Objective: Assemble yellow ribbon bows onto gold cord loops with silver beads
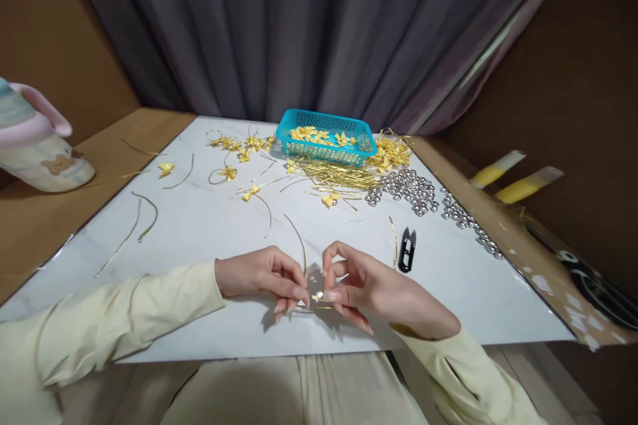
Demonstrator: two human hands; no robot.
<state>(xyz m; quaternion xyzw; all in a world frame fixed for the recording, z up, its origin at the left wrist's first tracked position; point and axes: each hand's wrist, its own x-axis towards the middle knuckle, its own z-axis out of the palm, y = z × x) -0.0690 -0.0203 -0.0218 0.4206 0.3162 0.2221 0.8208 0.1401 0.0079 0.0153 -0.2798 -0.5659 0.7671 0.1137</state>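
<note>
Lower centre of the frame: left hand (269,277) and right hand (366,289) pinch a gold cord (318,307) above the white counter (209,319). It looks light, bendable and slippery, best gripped near its ends.

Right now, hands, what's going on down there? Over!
Left hand, right hand: both pinching gold cord. Small shiny bit between them. Black snips, loose strand just beyond right hand.

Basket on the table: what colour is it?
The basket is turquoise blue, seen in the head view.
</note>
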